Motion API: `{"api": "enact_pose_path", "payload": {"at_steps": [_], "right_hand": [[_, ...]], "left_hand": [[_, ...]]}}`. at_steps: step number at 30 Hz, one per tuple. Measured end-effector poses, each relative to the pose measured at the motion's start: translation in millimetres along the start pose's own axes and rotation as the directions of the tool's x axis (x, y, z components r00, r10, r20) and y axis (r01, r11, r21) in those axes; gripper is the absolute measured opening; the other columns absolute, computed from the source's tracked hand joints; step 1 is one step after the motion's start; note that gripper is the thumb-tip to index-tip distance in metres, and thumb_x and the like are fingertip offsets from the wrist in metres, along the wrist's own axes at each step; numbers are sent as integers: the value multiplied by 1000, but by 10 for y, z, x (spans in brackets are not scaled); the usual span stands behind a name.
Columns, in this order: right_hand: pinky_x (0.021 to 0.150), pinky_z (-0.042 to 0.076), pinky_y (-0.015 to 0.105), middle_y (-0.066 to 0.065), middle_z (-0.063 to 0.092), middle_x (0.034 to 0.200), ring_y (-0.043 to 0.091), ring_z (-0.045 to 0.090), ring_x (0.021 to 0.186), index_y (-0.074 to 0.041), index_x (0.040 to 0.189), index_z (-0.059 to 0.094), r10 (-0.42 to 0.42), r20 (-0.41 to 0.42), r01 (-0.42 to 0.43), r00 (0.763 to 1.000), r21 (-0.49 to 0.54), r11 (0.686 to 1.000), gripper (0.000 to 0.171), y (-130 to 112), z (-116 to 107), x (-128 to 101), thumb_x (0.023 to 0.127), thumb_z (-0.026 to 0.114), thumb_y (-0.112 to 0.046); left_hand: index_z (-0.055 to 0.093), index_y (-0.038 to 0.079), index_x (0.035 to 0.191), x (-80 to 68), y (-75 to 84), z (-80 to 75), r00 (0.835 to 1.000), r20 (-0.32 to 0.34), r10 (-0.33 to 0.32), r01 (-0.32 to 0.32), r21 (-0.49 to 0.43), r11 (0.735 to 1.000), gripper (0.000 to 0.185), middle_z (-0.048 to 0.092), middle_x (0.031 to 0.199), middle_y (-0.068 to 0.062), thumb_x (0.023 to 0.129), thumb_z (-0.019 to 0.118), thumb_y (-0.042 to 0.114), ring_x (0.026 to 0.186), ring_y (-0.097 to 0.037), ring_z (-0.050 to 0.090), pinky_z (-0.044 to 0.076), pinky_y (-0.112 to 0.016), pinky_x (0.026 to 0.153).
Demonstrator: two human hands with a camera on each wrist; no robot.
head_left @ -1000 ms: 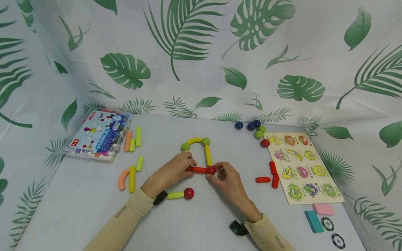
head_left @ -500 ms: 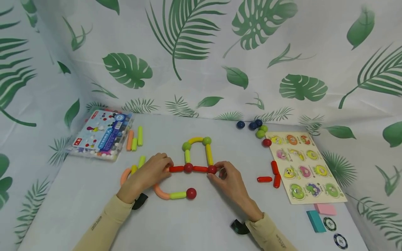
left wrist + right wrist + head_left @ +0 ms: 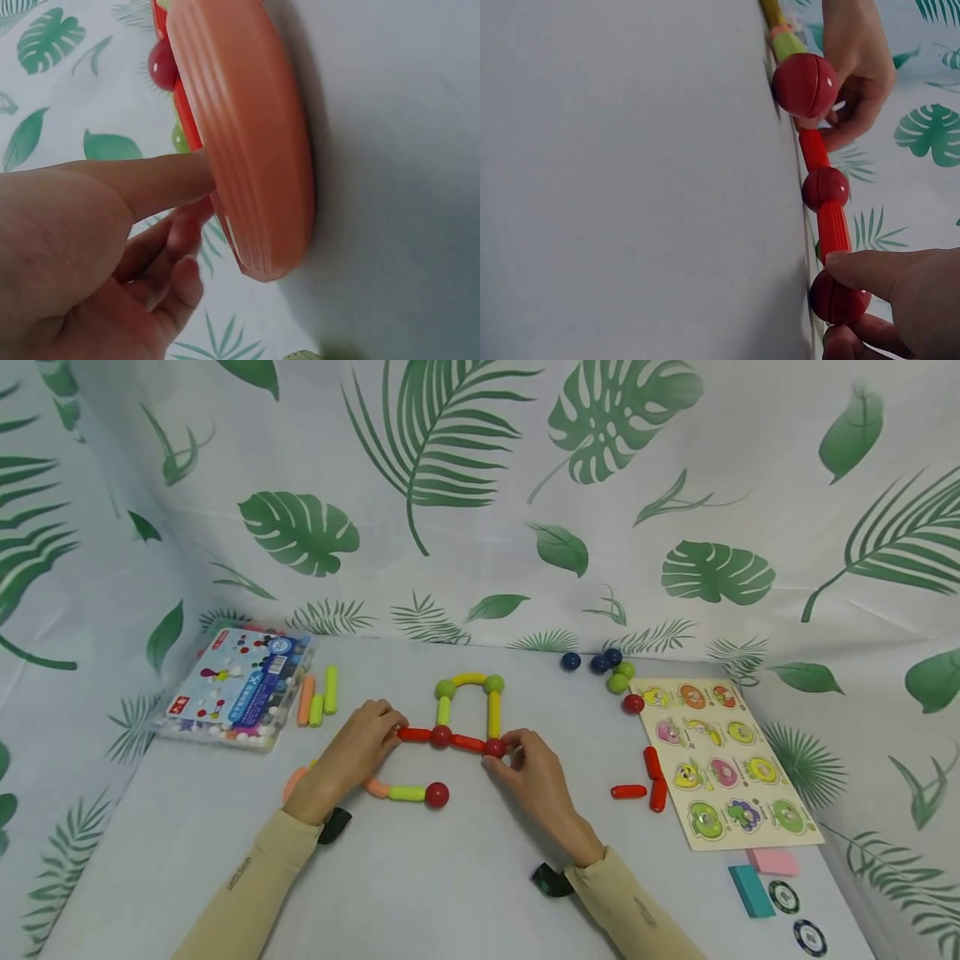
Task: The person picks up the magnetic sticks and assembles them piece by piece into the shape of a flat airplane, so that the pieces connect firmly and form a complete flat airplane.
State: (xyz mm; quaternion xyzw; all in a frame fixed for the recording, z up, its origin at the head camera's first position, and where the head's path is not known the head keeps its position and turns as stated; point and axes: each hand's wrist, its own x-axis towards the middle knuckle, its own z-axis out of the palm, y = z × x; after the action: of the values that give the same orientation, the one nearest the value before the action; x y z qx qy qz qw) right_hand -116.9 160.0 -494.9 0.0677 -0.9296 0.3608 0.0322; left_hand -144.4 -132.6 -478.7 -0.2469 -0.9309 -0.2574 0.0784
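While both hands are holding the ends of the red row (image 3: 447, 740) in the middle of the head view, the biggest risk, as it seems, is that the joints are coming apart. If one hand is pulling or twisting more than the other, a red stick could be slipping off its ball, and the yellow-green arch (image 3: 469, 695) standing on the row could be opening too. The loose chain (image 3: 405, 792) just below the row is also lying near the left hand (image 3: 347, 763), so a careless wrist could be pushing it away.

The left hand is gripping the left end of the row: its fingertips (image 3: 392, 724) are curling around the outer red stick (image 3: 415, 735). In the left wrist view an orange piece (image 3: 247, 135) is blocking almost everything, and only the thumb (image 3: 150, 180) is showing, touching it. The right hand (image 3: 534, 781) is pinching the right ball (image 3: 494, 747) between thumb and forefinger; the right wrist view is showing the thumb (image 3: 877, 274) lying on top of this ball (image 3: 838, 300). The middle ball (image 3: 441, 736) is lying free between the two hands, and no finger is touching it.
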Motion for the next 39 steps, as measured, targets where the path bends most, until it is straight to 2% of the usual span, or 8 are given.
{"api": "enact_pose_path", "payload": {"at_steps": [3,5,8,10,14,18,26,39], "right_hand": [[67,45,26,3,62,96,15,53,79,-12,115,63,10,2,-10,1000,-11,1000,36,-21,6,53,89,80,-29],[67,45,26,3,62,96,16,53,79,-11,116,63,14,-1,-14,1000,-17,1000,36,-32,-2,77,89,80,-29],[67,45,27,4,62,96,17,54,79,-11,116,63,13,-4,-13,1000,-20,1000,37,-37,-10,102,89,80,-28],[67,44,27,4,63,96,17,54,79,-11,116,64,10,-5,-11,1000,-19,1000,36,-36,-11,114,89,80,-28],[67,44,27,4,64,96,17,55,79,-10,116,64,11,-3,-11,1000,-12,1000,36,-31,7,128,89,80,-28],[67,45,28,4,64,97,18,55,80,-10,117,64,22,3,-22,1000,-6,1000,36,-25,34,135,90,79,-28],[66,45,28,3,63,98,17,54,80,-11,119,63,27,6,-27,1000,-18,999,37,-24,46,149,91,78,-29],[66,45,28,4,63,99,17,54,80,-11,122,62,24,21,-23,999,-26,999,38,-28,24,134,91,77,-29]], "left_hand": [[73,3,107,4,52,-21,999,-37,36,-36,-10,999,19,65,101,-10,89,77,5,92,-25,58,51,-37,82],[73,3,107,-18,135,-43,998,-20,62,-63,-49,997,19,65,102,-9,90,77,12,94,-24,58,53,-38,84],[75,7,106,-80,286,-47,992,86,94,-82,-128,988,29,67,102,-5,89,78,30,97,-19,59,53,-37,88],[75,10,108,-130,367,-17,978,177,110,-85,-143,986,38,67,102,-1,87,79,41,97,-15,57,51,-34,89],[74,12,110,-200,446,58,954,274,119,-91,-115,989,40,65,99,2,84,82,42,90,-11,52,48,-28,81],[73,13,110,-239,457,79,949,296,106,-73,-118,990,37,65,99,4,84,83,37,89,-10,52,48,-27,80],[73,15,112,-274,473,48,936,339,95,-47,-145,988,37,65,102,6,85,81,40,92,-10,52,49,-26,81],[73,14,112,-295,443,57,943,323,77,-32,-142,989,39,67,104,3,84,82,39,94,-11,53,50,-29,83]]}}
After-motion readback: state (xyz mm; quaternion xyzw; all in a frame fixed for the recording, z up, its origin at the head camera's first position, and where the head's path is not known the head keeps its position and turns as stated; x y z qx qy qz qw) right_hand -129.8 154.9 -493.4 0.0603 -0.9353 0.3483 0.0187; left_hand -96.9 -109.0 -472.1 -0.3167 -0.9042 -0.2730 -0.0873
